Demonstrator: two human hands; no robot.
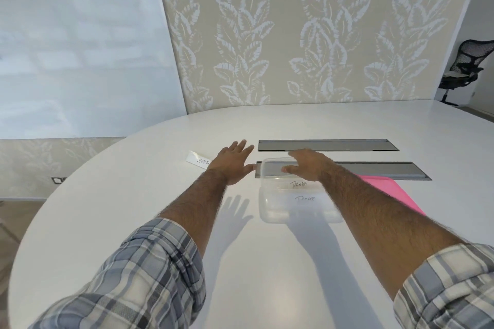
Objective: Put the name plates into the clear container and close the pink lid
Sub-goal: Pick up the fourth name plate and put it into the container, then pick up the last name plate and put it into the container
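Observation:
The clear container (270, 205) stands on the white table, right of centre. Two name plates lie inside it, one marked PANDA (299, 184) and one marked BEAR (306, 198). A third plate marked ZEBRA (197, 161) lies on the table to the left. My left hand (233, 165) hovers open, fingers spread, between that plate and the container, partly covering the plate's right end. My right hand (307, 165) rests flat over the container's far rim, fingers loosely apart, holding nothing. The pink lid (390, 192) lies flat to the right, partly hidden by my right forearm.
Two long grey cable-slot covers (328, 145) (385, 169) are set into the table behind the container. A leaf-patterned wall panel stands beyond the table's far edge. A black office chair (465, 69) is at the far right.

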